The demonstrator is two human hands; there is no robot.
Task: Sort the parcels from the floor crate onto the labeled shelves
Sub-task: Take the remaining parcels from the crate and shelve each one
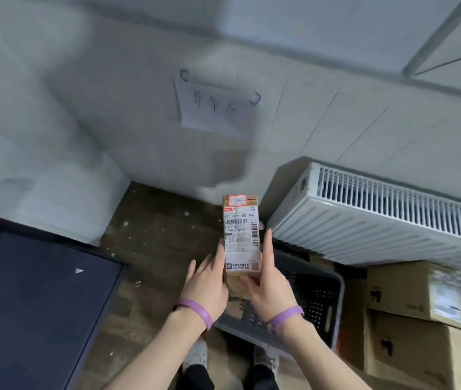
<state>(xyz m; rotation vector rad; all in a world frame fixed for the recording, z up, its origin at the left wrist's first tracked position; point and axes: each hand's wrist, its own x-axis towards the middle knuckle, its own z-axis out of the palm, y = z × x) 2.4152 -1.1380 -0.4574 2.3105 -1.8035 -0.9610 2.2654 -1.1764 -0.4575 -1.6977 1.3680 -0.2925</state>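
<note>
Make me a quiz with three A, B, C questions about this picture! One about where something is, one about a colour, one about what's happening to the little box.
1. From the parcel, the radiator is: A. left B. right C. on top
2. The wristbands are: A. purple B. green C. orange
3. The parcel is: A. lying in the crate B. held up in two hands C. torn open
Answers: 1 B, it lines the wall on the right; 2 A, both wrists wear purple; 3 B, the left hand and right hand hold it above the crate.
</note>
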